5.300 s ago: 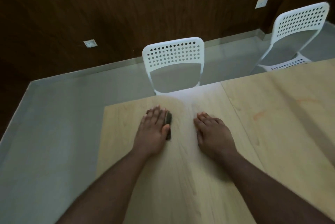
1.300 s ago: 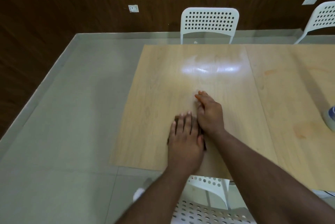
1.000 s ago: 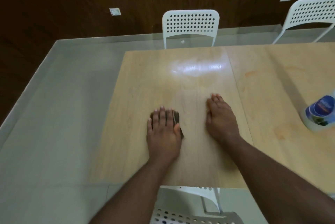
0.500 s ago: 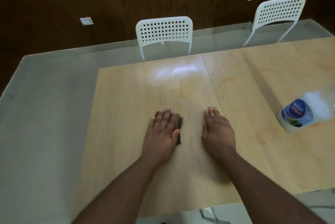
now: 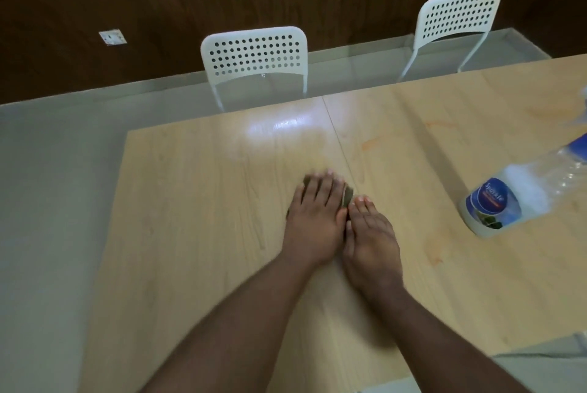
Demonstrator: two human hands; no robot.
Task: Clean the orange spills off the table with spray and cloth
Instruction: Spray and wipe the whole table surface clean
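My left hand (image 5: pixel 314 218) lies flat on a dark cloth (image 5: pixel 347 196), pressing it onto the light wooden table (image 5: pixel 190 218); only the cloth's edges show past my fingers. My right hand (image 5: pixel 370 243) rests flat on the table, fingers together, touching the left hand's side. A clear spray bottle (image 5: pixel 508 202) with a blue label stands to the right. Faint orange spills mark the wood: one streak (image 5: pixel 370 144) beyond the hands, another (image 5: pixel 440 124) further right, a smear (image 5: pixel 433 254) near the bottle.
Two white perforated chairs stand across the table, one (image 5: pixel 255 57) straight ahead and one (image 5: pixel 457 16) at the far right. Grey floor (image 5: pixel 54 186) lies to the left, a dark wooden wall behind. The table's near edge runs at lower right.
My left hand has slid the cloth rightward and a little away, ending against the right hand. The view has shifted, so the bottle now sits further right.
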